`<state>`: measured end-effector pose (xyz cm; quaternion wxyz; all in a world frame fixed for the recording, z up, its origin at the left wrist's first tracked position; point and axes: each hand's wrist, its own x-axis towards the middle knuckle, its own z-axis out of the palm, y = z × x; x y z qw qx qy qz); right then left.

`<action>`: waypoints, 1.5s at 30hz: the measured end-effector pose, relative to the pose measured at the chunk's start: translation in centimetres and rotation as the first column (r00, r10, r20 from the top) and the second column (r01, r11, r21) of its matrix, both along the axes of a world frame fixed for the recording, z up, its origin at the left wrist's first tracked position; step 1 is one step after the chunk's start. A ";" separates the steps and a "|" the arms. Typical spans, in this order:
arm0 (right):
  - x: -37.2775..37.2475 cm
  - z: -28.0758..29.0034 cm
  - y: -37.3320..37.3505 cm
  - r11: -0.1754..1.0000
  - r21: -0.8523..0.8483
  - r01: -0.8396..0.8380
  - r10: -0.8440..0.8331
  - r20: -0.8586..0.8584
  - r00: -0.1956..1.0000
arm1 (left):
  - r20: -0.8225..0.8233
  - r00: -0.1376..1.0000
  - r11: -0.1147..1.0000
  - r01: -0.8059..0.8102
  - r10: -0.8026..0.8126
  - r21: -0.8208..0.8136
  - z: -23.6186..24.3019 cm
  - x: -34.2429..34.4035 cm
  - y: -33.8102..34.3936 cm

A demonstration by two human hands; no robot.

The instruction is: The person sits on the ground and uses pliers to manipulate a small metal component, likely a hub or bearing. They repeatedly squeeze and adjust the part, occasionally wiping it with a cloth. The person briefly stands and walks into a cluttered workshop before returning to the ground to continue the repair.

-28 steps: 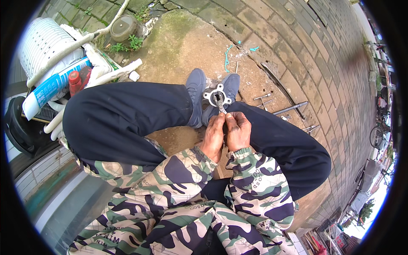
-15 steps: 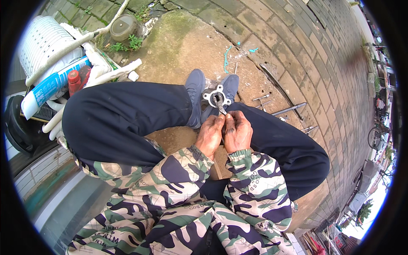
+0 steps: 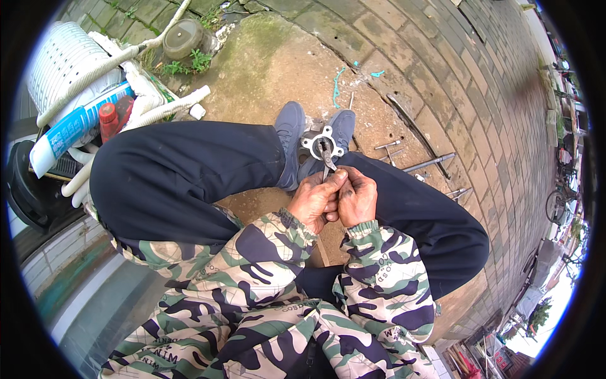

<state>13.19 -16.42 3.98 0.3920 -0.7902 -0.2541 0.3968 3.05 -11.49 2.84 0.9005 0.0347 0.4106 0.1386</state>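
Note:
A metal housing (image 3: 327,132) with a light, lobed flange and a round central opening stands upright between my shoes. The head of a pair of pliers (image 3: 326,153) reaches into that opening, its handles pointing back toward me. My left hand (image 3: 314,201) is closed around the handles, with the thumb stretched across toward the other hand. Pressed close beside it, my right hand (image 3: 358,196) is closed too, its fingertips at the handle ends. The handle ends are mostly hidden by my fingers, and so is the inside of the housing.
T-handled tools (image 3: 389,148) and a long metal rod (image 3: 429,162) lie on the ground to the right. Blue-green scraps (image 3: 338,88) lie beyond my shoes. At left are a white perforated basket (image 3: 66,63), a red bottle (image 3: 109,118) and a pale hose (image 3: 120,60).
My left thumb has moved right, across to my right hand. The right hand has shifted slightly down and right. The plier handles look a little farther apart; the housing stays put.

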 end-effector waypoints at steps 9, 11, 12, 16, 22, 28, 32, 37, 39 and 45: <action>0.2 -0.9 -0.3 0.999 0.029 -0.035 0.034 0.038 0.999 | -0.037 0.999 1.000 0.016 -0.016 0.016 -0.3 0.1 -0.1; 0.3 -0.7 -0.2 0.999 0.014 -0.048 0.047 0.071 0.996 | -0.041 0.999 1.000 0.023 -0.023 0.005 -0.3 0.2 -0.1; 0.3 -0.4 -0.2 0.999 -0.001 -0.050 0.050 0.091 0.995 | -0.037 0.999 1.000 0.030 -0.030 -0.010 -0.3 0.3 -0.1; 0.1 -0.5 -0.2 0.999 0.006 -0.032 0.031 0.077 0.997 | -0.033 0.999 1.000 0.015 -0.015 0.005 -0.4 0.3 -0.3; -0.2 -1.2 -0.8 0.999 0.044 -0.005 0.001 0.095 0.996 | -0.023 1.000 0.998 0.003 -0.002 0.055 -0.8 0.2 -0.8; -0.4 -2.2 -1.4 0.995 0.095 -0.003 -0.005 0.084 0.996 | -0.032 0.999 0.994 0.009 -0.006 0.107 -1.2 0.0 -1.1; -0.5 -2.4 -1.4 0.994 0.110 0.001 -0.008 0.061 0.998 | -0.046 0.999 0.993 0.008 -0.002 0.119 -1.1 0.0 -1.1; -0.8 -3.0 -1.7 0.989 0.146 0.032 -0.036 0.029 0.999 | -0.048 0.999 0.986 0.030 -0.023 0.162 -1.4 -0.1 -1.2; -0.8 -3.0 -1.6 0.990 0.137 0.024 -0.029 0.028 0.999 | -0.048 0.998 0.987 0.034 -0.027 0.158 -1.3 -0.1 -1.1; -0.8 -2.1 -1.4 0.996 0.088 0.035 -0.035 0.003 0.999 | -0.070 0.997 0.986 0.055 -0.044 0.156 -0.9 -0.3 -0.9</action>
